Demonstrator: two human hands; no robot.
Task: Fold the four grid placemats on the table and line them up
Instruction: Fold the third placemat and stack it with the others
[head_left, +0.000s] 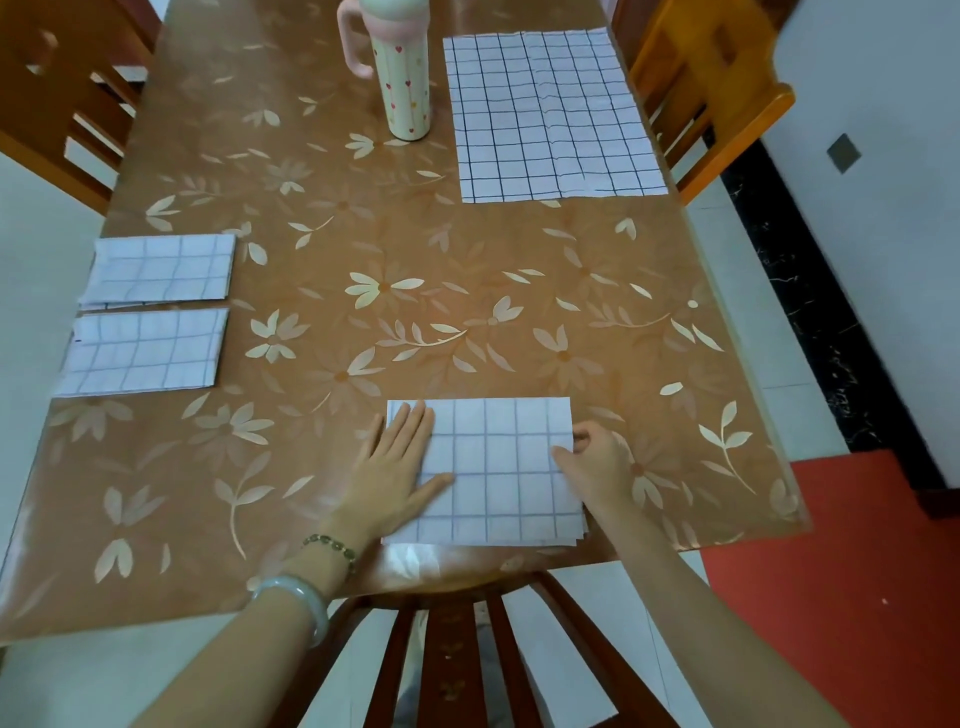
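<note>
1. A person stands at the near end of a brown table (363, 234) with pale flowers on it.
2. The near placemat (504, 467) lies folded by the table's near edge, right in front of the person.
3. The left hand (405, 467) lies flat on the left side of that mat. Its fingers are straight and close together, and the thumb sticks out to the side.
4. The right hand (597, 462) is at the mat's right edge. Its fingers are curled and pinch the edge, with the thumb on top.
5. On the left side of the table lie two more folded mats, one behind the other and almost touching: the far folded placemat (161, 270) and the closer folded placemat (143, 351).
6. The open placemat (550, 114) lies spread out at the far right side, not folded.
7. A tall bottle (402, 78) with little hearts and a pink handle stands upright just to the left of the open mat.
8. The left wrist wears a bead bracelet (332, 545) and a pale bangle (296, 597).
</note>
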